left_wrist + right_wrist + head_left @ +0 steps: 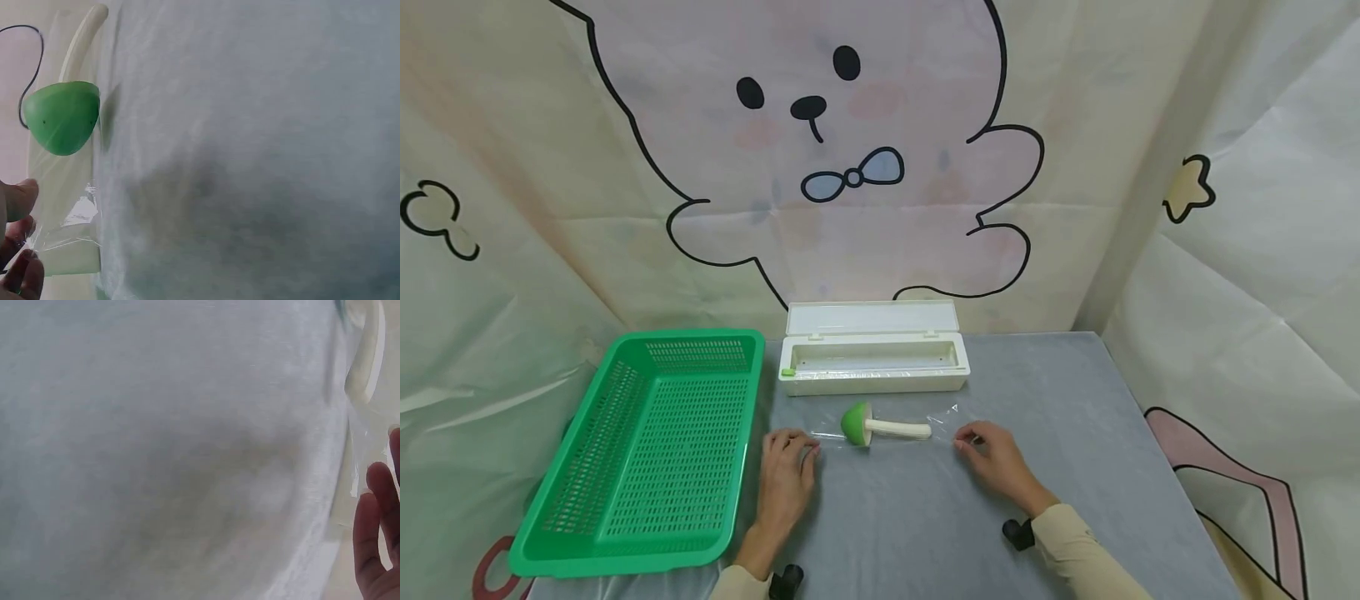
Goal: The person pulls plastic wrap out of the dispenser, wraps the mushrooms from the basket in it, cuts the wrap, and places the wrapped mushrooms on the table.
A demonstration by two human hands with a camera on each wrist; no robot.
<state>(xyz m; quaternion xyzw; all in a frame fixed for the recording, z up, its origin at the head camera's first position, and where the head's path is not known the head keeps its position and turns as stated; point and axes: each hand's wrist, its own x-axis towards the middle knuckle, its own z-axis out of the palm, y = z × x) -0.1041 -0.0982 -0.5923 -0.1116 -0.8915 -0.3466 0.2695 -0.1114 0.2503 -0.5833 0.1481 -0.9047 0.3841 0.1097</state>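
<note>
A mushroom-shaped piece with a green domed cap and a slim white stem lies sideways on the grey cloth. Clear cling film extends around it; whether the film passes over or under it is hard to tell. At the film's left end my left hand pinches the edge, with the film drawn into creases by the fingertips. My right hand pinches the opposite end between thumb and forefinger. Other fingers of that hand stand raised beside the film.
Behind the film stands a white cling film dispenser, its lid raised and a small green slider at its left. A green perforated basket sits at the left. Printed fabric surrounds the grey-covered table.
</note>
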